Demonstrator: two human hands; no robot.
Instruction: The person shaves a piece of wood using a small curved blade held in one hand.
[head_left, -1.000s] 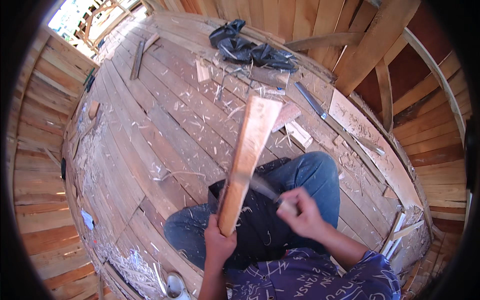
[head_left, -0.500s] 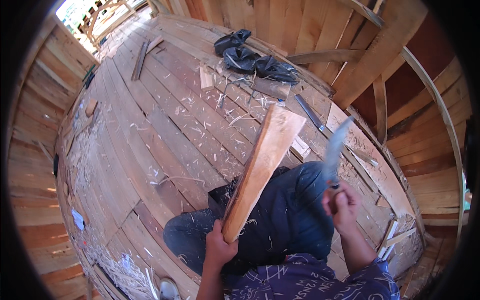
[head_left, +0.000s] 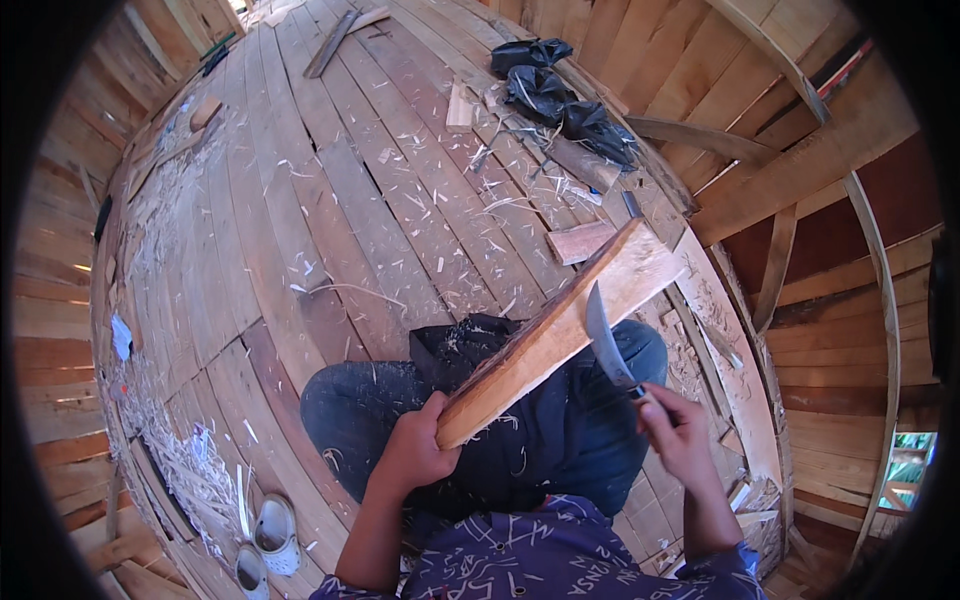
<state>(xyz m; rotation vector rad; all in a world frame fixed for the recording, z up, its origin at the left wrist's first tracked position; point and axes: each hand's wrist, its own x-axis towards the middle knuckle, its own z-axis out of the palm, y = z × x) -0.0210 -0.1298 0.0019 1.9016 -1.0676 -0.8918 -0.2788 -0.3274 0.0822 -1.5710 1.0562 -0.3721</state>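
My left hand (head_left: 416, 447) grips the narrow lower end of a long wedge-shaped piece of wood (head_left: 545, 355), which slants up to the right over my lap. Its far end is broader, and dark bark runs along the left edge. In my right hand (head_left: 675, 430) is the handle of a curved knife (head_left: 606, 340). The blade points up and overlaps the wood's right side in view; I cannot tell whether it touches. My crossed legs in dark trousers (head_left: 370, 410) lie beneath, dusted with shavings.
Wood shavings (head_left: 175, 465) litter the plank floor at the left, beside a pair of clogs (head_left: 275, 530). Black plastic bags (head_left: 560, 100) and a wood block (head_left: 580, 242) lie ahead. A long board (head_left: 735, 370) runs along the right, below the plank wall (head_left: 830, 350).
The knife has come left and down, from apart on the right to across the wood. The wood has tilted further to the right. The whole view has shifted too.
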